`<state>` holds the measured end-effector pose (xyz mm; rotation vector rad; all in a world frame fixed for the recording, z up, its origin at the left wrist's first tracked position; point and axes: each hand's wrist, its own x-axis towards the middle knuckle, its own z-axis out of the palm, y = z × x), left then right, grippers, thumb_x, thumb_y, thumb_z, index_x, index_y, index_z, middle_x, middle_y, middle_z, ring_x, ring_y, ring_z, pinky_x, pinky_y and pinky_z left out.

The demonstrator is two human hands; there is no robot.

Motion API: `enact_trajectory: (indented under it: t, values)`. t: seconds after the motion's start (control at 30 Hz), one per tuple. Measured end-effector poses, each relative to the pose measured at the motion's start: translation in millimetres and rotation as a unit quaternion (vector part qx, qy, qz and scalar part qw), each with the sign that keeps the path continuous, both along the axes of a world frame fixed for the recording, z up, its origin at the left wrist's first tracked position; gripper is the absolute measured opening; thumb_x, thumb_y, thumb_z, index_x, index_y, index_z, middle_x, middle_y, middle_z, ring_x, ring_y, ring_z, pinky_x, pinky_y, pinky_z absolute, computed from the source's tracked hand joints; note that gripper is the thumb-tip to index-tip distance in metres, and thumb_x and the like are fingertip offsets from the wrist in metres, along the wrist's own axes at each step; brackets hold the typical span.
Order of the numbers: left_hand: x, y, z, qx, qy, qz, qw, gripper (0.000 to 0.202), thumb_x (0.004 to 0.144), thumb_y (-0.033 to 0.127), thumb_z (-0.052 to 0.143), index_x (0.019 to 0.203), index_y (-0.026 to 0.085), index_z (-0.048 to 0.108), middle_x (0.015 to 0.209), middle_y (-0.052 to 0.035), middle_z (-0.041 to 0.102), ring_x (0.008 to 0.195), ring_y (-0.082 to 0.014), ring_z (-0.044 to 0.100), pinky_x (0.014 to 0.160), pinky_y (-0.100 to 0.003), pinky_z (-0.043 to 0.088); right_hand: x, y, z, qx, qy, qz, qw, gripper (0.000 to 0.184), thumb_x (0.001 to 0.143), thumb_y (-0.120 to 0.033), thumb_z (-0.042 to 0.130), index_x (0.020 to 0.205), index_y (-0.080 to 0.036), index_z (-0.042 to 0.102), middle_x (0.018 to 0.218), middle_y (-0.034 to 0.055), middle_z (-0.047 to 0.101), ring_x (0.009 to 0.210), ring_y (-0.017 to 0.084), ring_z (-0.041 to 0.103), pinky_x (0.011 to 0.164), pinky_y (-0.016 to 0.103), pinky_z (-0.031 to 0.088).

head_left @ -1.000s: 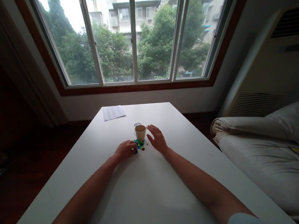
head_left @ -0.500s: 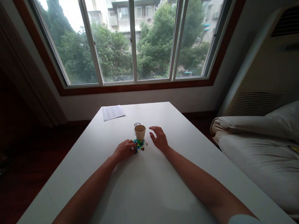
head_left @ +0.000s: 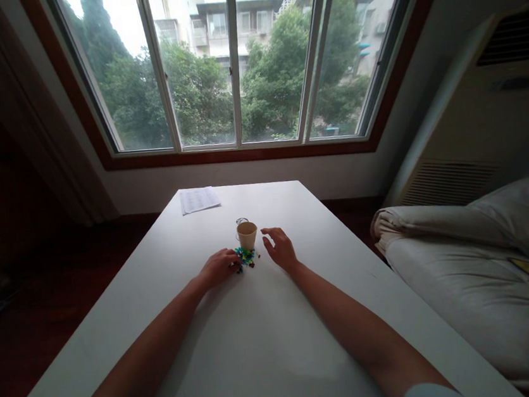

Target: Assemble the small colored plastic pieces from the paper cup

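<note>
A small tan paper cup (head_left: 247, 235) stands upright near the middle of the white table (head_left: 243, 347). Just in front of it lies a little heap of tiny coloured pieces (head_left: 245, 256), blue, green and yellow. My left hand (head_left: 217, 267) rests on the table at the heap's left edge, fingers curled and touching the pieces; what they pinch, if anything, is too small to see. My right hand (head_left: 280, 248) hovers to the right of the cup and heap, fingers apart and slightly bent, holding nothing.
A sheet of printed paper (head_left: 199, 199) lies at the table's far left corner. A small metal ring or clip (head_left: 241, 221) sits behind the cup. A bed with white bedding (head_left: 483, 275) runs along the right. A large window fills the far wall.
My right hand has drawn back from beside the cup toward me and lowered a little, its fingers curling slightly. My left hand stays at the heap.
</note>
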<state>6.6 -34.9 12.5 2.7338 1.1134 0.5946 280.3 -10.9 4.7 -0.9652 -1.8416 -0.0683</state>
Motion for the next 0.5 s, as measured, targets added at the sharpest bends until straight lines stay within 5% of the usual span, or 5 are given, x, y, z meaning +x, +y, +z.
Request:
enact_trajectory:
  t: [0.27, 0.5]
  values:
    - [-2.9, 4.6, -4.7, 0.030, -0.049, 0.028, 0.998, 0.016, 0.095, 0.021, 0.060, 0.095, 0.024, 0.076, 0.096, -0.0055, 0.071, 0.086, -0.0172, 0.063, 0.078, -0.028, 0.048, -5.2, -2.5, -2.6, -0.012, -0.010, 0.011, 1.000, 0.028, 0.101, -0.025, 0.052, 0.123, -0.023, 0.069, 0.104, 0.0092, 0.074, 0.102, 0.026, 0.067, 0.088, 0.044, 0.059]
    - [2.2, 14.0, 13.1, 0.015, -0.210, 0.073, 0.975, 0.017, 0.096, 0.027, 0.060, 0.095, 0.020, 0.075, 0.095, -0.0053, 0.072, 0.075, -0.0131, 0.063, 0.072, -0.026, 0.050, -12.2, -4.8, -5.6, -0.027, 0.006, 0.016, 0.999, 0.025, 0.100, -0.025, 0.052, 0.115, -0.023, 0.072, 0.097, 0.0080, 0.074, 0.091, 0.024, 0.068, 0.081, 0.040, 0.059]
